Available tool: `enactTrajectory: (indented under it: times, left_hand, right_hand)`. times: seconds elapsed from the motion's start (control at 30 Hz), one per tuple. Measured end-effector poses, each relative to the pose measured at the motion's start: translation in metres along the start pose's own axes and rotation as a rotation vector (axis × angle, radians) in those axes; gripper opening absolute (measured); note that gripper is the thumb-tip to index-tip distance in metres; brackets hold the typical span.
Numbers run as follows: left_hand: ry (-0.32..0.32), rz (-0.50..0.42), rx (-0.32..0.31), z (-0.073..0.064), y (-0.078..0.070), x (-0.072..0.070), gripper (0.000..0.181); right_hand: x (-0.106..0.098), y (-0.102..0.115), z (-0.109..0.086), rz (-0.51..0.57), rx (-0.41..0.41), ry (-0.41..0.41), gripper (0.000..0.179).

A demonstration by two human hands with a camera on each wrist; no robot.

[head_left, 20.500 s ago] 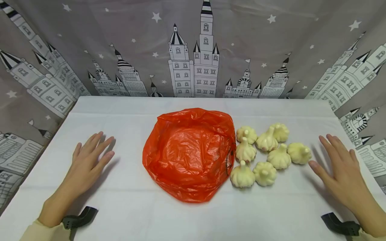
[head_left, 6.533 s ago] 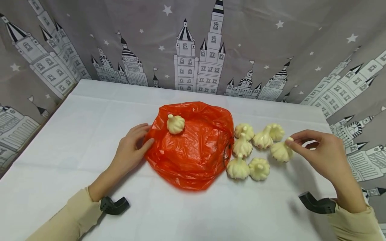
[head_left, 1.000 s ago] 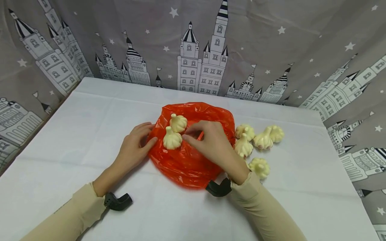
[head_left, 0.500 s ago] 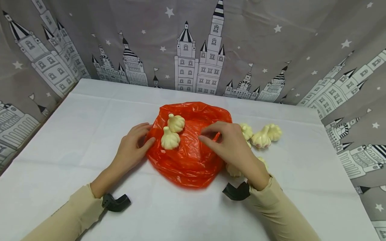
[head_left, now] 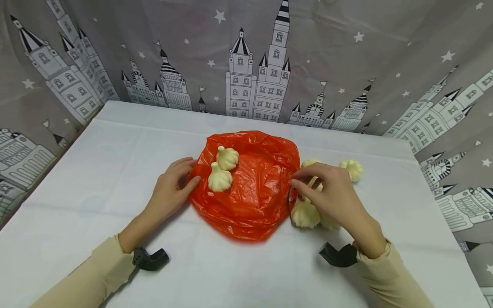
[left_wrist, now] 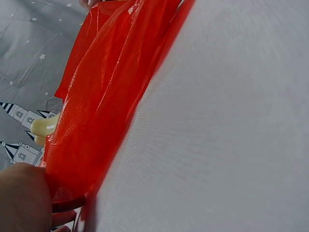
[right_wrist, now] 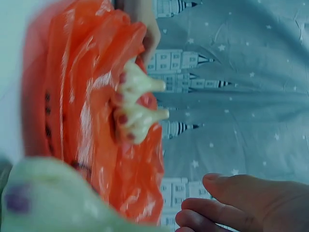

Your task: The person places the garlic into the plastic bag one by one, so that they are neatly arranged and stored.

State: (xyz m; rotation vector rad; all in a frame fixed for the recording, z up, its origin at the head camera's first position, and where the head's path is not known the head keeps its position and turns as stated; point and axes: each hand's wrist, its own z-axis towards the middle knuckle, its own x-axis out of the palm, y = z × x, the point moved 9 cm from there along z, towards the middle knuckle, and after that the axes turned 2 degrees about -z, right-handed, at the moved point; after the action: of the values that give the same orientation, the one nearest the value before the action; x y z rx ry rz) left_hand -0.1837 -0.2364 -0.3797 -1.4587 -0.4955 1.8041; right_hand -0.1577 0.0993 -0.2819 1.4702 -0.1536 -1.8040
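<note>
- We see the left hand (head_left: 171, 186) at the left edge of the red bag (head_left: 256, 184); its grip holds the plastic between thumb and fingers.
- The right hand (head_left: 333, 186) is above the right edge of the bag, and its grip is narrow, thumb and fingertips a little apart.
- In the left part of the bag we find two garlic bulbs (head_left: 220, 179), which touch each other.
- To the right of the bag, more garlic (head_left: 305, 214) lies on the white surface (head_left: 231, 278), partly hidden for us by the right hand.
- One bulb (head_left: 351, 170) lies just behind this hand, at the far right of the group.
- Behind the surface we see a grey curtain (head_left: 154, 23) with printed castles and stars.
</note>
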Motion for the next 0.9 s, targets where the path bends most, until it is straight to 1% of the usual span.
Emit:
enactTrajectory:
  times: [0.23, 0.37, 0.5, 0.63, 0.77, 0.9]
  left_hand:
    - [0.003, -0.008, -0.005, 0.000, -0.002, 0.001, 0.019]
    - [0.001, 0.000, -0.006, 0.000, -0.001, 0.002, 0.018]
    - [-0.001, 0.004, 0.002, 0.000, 0.000, 0.000, 0.018]
    - [-0.001, 0.004, 0.005, 0.000, 0.001, -0.001, 0.019]
    - [-0.003, -0.001, 0.001, -0.001, 0.002, -0.002, 0.020]
    - [0.002, -0.018, 0.000, 0.000, 0.000, 0.000, 0.019]
  right_hand:
    - [-0.027, -0.020, -0.017, -0.068, 0.021, -0.066, 0.010]
    - [-0.042, -0.030, -0.026, -0.106, 0.042, -0.089, 0.009]
    - [-0.053, -0.039, -0.031, -0.136, 0.059, -0.105, 0.013]
    - [-0.055, -0.044, -0.031, -0.134, 0.055, -0.106, 0.014]
    - [-0.053, -0.046, -0.030, -0.114, 0.054, -0.083, 0.014]
    - [-0.053, -0.049, -0.034, -0.120, 0.063, -0.066, 0.015]
